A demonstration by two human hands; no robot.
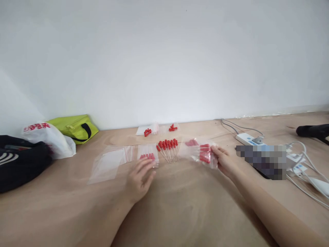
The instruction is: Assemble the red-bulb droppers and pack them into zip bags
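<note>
Several red-topped sticks (168, 149) lie loose on the counter (180, 206), unbagged; right hand (221, 159) pinches a filled bag (205, 153), left hand (140, 178), fingers open, by another bag (147, 150) holding red pieces!

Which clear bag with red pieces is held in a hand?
The rightmost clear bag, right of the loose red-topped sticks: the right hand pinches it; the others lie on the table.

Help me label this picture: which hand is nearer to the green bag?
Left. The left hand is to the right of the green bag and closer to the person; the right hand, gripping a clear packet, is much farther right, past the fanned red-ended sticks.
</note>
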